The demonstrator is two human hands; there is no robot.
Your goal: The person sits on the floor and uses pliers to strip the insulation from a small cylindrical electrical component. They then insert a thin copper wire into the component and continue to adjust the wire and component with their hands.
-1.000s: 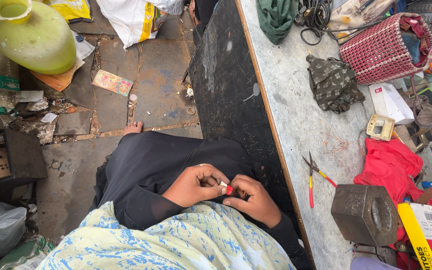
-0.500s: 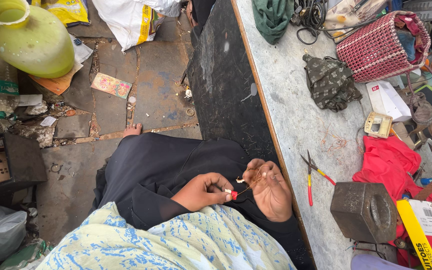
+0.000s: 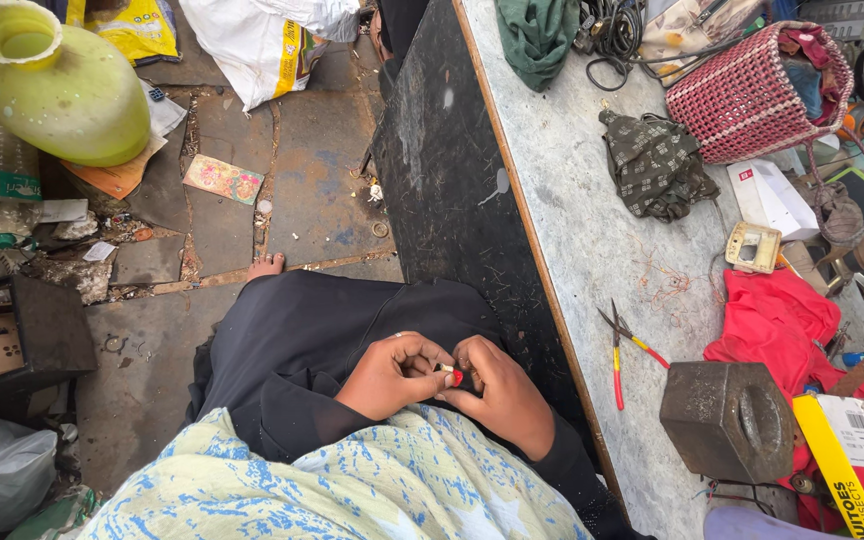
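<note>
1. Over the lap, in the head view, the left hand (image 3: 389,375) and the right hand (image 3: 500,395) meet fingertip to fingertip above the black garment (image 3: 302,330).
2. Between them sits a small red piece (image 3: 456,377) with a pale tip toward the left hand; its long axis seems to run across, from one hand to the other, though it is too small to be sure.
3. Both hands are curled nearly closed, fingers pinching the red piece from either side.
4. Beside the right hand stands the grey worktop (image 3: 572,240); on it lie red-handled pliers (image 3: 620,345), handles toward the person, near a dark metal block (image 3: 727,420).
5. A woven pink basket (image 3: 747,95) sits at the far end.
</note>
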